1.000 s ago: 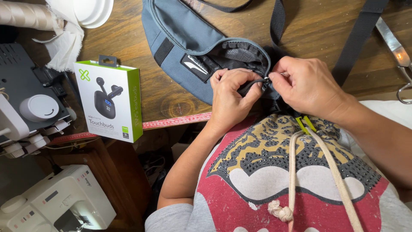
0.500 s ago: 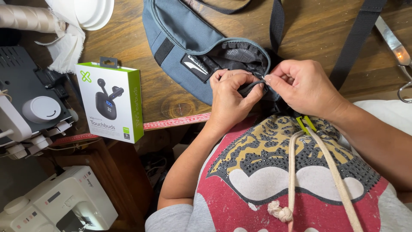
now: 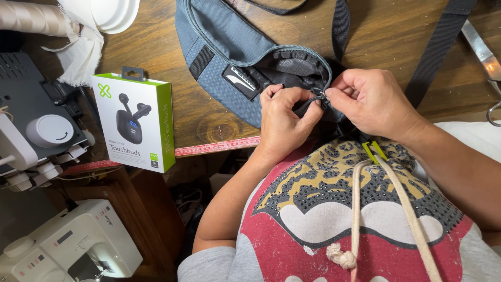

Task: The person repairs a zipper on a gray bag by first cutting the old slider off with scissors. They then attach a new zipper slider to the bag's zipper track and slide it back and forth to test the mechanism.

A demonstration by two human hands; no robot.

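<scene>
The blue waist bag point(image 3: 224, 49) lies on the wooden desk point(image 3: 156, 112), its zipper open. The left hand point(image 3: 284, 122) curls, fingers pinching the zipper edge; the right hand point(image 3: 370, 102), wrist bent, has fingers pressed on the zipper pull point(image 3: 321, 95)

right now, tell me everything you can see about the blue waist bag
The blue waist bag looks like slate-blue woven fabric with black straps and a small black patch. It lies flat on the wooden table, its zipped pocket gaping to show dark lining. The left hand and right hand pinch the zipper at the opening's near end.
</scene>
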